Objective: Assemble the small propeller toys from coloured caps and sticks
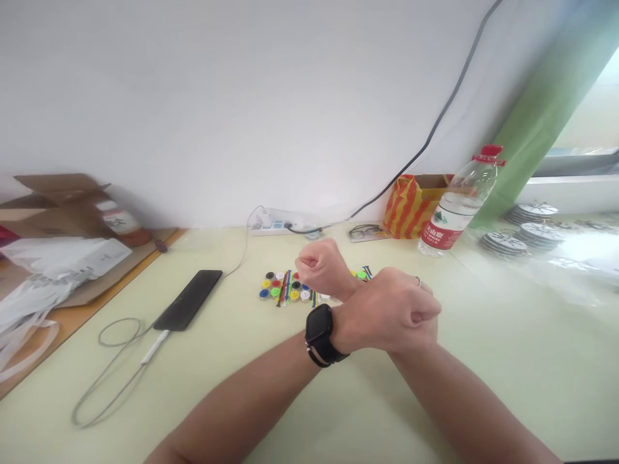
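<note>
My forearms cross at the wrists above the table. My left hand (pixel 389 310), with a black watch (pixel 320 323) on its wrist and a ring on one finger, is a closed fist on the right side. On the other side, my right hand (pixel 326 267) is also a fist, farther from me and beyond the left wrist. Neither fist shows anything in it. Behind them lie small round pots (pixel 275 292) in several colours and thin coloured strips (pixel 284 288), partly hidden by my right hand.
A black phone (pixel 189 300) on a cable lies left. At the back are a power strip (pixel 276 222), glasses (pixel 366 231), a striped bag (pixel 411 206) and a water bottle (pixel 457 209). Stacked discs (pixel 503 243) stand right; a cardboard box (pixel 62 206) and plastic bags (pixel 62 264) are far left.
</note>
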A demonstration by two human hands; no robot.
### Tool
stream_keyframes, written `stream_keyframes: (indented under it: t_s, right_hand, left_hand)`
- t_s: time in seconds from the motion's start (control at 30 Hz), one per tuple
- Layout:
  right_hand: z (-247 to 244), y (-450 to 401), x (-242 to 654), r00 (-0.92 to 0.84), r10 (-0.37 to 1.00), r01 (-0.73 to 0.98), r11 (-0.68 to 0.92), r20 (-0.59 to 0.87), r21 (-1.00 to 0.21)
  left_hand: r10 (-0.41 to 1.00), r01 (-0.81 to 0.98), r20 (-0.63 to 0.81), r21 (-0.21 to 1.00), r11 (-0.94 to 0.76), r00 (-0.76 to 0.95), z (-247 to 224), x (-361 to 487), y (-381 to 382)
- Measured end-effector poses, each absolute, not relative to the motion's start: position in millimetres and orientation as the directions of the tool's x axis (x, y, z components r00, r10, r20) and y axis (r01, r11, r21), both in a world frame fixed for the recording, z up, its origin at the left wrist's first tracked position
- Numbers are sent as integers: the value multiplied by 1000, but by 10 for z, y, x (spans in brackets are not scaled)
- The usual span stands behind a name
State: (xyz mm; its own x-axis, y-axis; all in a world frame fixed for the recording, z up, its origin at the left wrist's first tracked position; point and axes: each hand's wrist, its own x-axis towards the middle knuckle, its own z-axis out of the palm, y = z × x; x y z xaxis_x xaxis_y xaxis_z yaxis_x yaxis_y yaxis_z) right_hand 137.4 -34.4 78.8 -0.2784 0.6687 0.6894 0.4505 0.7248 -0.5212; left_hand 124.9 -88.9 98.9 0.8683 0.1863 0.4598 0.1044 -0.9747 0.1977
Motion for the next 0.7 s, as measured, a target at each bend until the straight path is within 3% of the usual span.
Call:
stream_keyframes:
  t_s: [0.1,0.27,0.4,0.5,0.7]
  right_hand:
    - [835,-366,1376,-345,684,435,723,642,-537]
    - [853,-378,1402,-407,631,585,735,660,-343]
    - [857,-348,1446,-370,632,604,721,681,-340]
    - [875,-322,1484,-327,593,621,722,736,-305]
    - [872,-321,1469,-290,610,617,708,737,-343]
  left_hand:
    - [191,119,487,176,-977,852,1010,1226,-920]
    - [263,181,536,202,-963,802,1020,1225,-973]
    - [216,174,593,128,-976,776,1104,1228,-1022]
    - [253,277,617,58,-959,746,1228,1209,-1086]
    - [313,351,597,55,-935,739,1305,1197,-1123]
